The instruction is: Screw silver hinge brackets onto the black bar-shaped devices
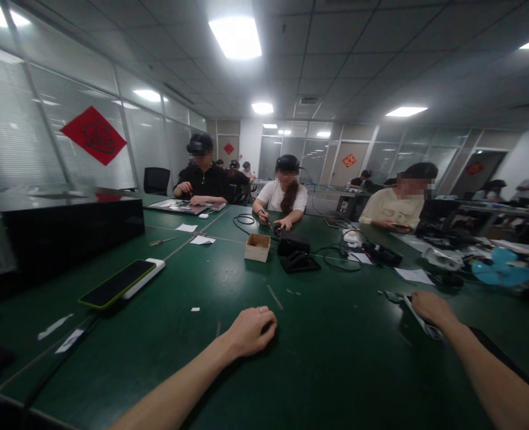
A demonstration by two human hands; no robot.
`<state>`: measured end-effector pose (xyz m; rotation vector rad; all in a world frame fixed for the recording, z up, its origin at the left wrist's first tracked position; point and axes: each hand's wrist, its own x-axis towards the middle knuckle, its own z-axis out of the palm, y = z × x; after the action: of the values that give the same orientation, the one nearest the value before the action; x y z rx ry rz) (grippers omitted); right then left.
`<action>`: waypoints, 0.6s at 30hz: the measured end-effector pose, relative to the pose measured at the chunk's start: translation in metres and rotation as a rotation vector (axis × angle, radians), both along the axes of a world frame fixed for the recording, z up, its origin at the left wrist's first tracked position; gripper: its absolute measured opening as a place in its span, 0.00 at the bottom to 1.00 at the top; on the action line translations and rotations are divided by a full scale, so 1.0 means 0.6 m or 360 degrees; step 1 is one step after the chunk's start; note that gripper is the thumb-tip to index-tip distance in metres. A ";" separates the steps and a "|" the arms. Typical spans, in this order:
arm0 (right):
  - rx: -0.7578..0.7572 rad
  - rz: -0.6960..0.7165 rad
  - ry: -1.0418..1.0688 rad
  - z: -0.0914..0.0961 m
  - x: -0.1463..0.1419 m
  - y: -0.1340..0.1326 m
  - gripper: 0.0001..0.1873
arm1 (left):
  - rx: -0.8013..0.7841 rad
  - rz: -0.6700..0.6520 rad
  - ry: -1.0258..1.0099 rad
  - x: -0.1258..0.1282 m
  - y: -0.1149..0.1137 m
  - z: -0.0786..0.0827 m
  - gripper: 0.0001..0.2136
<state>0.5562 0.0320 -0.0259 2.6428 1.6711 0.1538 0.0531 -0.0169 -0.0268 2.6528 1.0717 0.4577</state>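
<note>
My left hand (251,332) rests on the green table (318,364) in the middle foreground. Its fingers are curled in and a ring shows on one of them; I see nothing held in it. Out to the right, my right hand (431,309) is closed over a narrow white and grey piece (421,319) lying at a slant on the table. My fingers cover part of that piece, and its kind cannot be made out. Small grey parts (393,296) lie just left of the right hand.
A green-edged phone (116,283) lies on a white block at left, near a screwdriver (163,241) and a black box (80,233). An open carton (257,248) and black case (293,243) stand ahead. A blue fan blade (501,269) lies right. Several people sit across.
</note>
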 end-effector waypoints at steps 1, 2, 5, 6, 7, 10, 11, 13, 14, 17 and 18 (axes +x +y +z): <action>-0.0027 -0.0002 0.0014 -0.001 -0.001 0.001 0.17 | 0.0001 0.0001 0.0010 0.000 -0.001 0.000 0.07; -0.0052 -0.0006 0.0026 -0.002 -0.003 0.001 0.18 | 0.0001 0.0003 0.0020 0.000 -0.001 0.001 0.08; -0.0059 -0.0014 0.0048 -0.006 -0.006 -0.001 0.20 | 0.0014 0.0007 0.0032 0.001 -0.001 0.001 0.08; -0.0046 -0.0029 0.0055 -0.007 -0.006 -0.003 0.21 | 0.0025 0.0005 0.0029 0.002 0.000 0.001 0.08; -0.0032 -0.0053 0.0062 -0.008 -0.006 -0.005 0.22 | 0.0037 0.0000 0.0025 0.002 0.001 0.000 0.07; 0.0008 -0.0134 0.0087 -0.010 -0.002 -0.010 0.24 | 0.0044 -0.0016 0.0016 0.001 0.002 -0.002 0.07; 0.0019 -0.0152 0.0097 -0.011 0.000 -0.011 0.25 | 0.0035 -0.0017 0.0013 0.001 0.002 -0.003 0.07; 0.0030 -0.0180 0.0127 -0.011 0.004 -0.011 0.25 | 0.0021 -0.0009 0.0008 0.000 0.002 -0.002 0.07; 0.0033 -0.0191 0.0149 -0.012 0.006 -0.010 0.25 | 0.0019 -0.0004 0.0010 0.000 0.001 -0.002 0.07; 0.0077 -0.0227 0.0226 -0.014 0.012 -0.007 0.25 | 0.0006 -0.0001 0.0039 0.000 0.000 0.001 0.08; 0.0116 -0.0245 0.0246 -0.015 0.014 -0.006 0.25 | -0.0001 0.0002 0.0050 0.000 -0.001 0.002 0.08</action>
<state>0.5645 0.0285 -0.0352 2.8925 1.5190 0.0084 0.0532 -0.0173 -0.0259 2.6676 1.0825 0.4170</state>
